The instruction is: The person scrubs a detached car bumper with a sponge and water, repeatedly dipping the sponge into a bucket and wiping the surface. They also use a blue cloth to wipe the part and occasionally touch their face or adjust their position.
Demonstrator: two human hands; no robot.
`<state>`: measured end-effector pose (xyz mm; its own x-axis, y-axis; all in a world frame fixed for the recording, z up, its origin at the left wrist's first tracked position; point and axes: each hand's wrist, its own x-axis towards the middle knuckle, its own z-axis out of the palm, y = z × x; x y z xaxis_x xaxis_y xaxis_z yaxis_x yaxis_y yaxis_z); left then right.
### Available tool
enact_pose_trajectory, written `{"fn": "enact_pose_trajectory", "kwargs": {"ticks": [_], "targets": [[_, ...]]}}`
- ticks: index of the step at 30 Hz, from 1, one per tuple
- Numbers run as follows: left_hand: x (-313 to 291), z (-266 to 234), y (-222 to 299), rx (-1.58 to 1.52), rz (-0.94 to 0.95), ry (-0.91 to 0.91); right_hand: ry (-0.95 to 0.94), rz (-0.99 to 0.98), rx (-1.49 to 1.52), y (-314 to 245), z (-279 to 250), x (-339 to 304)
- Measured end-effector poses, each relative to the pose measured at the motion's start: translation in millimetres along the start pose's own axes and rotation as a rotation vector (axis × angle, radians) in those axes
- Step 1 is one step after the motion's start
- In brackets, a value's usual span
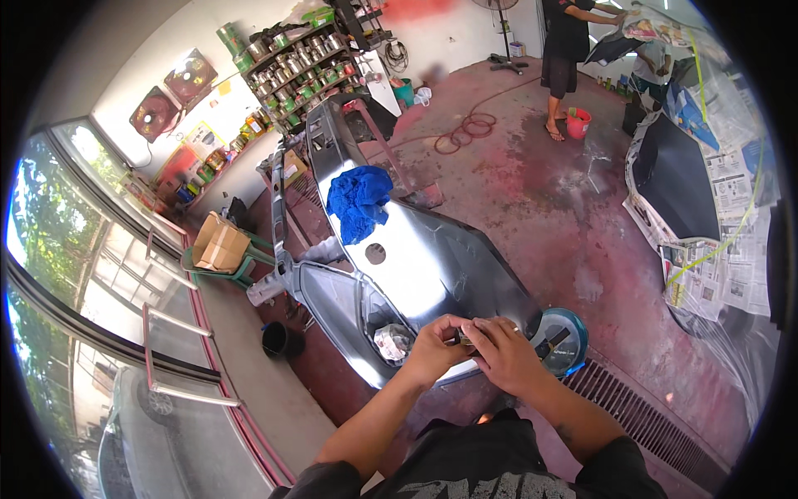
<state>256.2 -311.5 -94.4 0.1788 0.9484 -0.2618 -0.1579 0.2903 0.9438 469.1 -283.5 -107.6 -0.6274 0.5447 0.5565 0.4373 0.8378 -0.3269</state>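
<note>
My left hand (440, 348) and my right hand (505, 356) meet in front of my body, fingers pinched together. Between them is a small thing, mostly covered by the fingers, that I cannot make out. Just beyond and below the hands lies a grey car bumper (416, 264), its top catching bright light. A crumpled blue cloth (359, 208) rests on the bumper's far part, near a round hole. To the left of my left hand, a wad of whitish crumpled material (391, 343) sits in the bumper's opening. Close to my right hand stands a round blue-rimmed bucket (565, 343) with a dark piece in it.
A floor grate (648, 416) runs at the lower right. Newspaper masking (736, 191) surrounds a dark panel at right. A co-worker (561, 50) stands near a red bucket (578, 123). A cardboard box (220, 243) rests on a green chair at left; shelves of cans (303, 75) stand behind.
</note>
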Motion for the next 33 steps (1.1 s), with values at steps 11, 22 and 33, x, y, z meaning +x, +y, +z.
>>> {"fn": "enact_pose_trajectory", "kwargs": {"ticks": [11, 22, 33], "targets": [[93, -136, 230, 1.498, 0.55, 0.545, 0.158, 0.825, 0.174, 82, -42, -97], [129, -173, 123, 1.438, 0.886, 0.496, -0.195, 2.383, -0.04, -223, 42, -610], [84, -34, -56, 1.493, 1.069, 0.06, -0.071, 1.711, -0.076, 0, -31, -570]]}}
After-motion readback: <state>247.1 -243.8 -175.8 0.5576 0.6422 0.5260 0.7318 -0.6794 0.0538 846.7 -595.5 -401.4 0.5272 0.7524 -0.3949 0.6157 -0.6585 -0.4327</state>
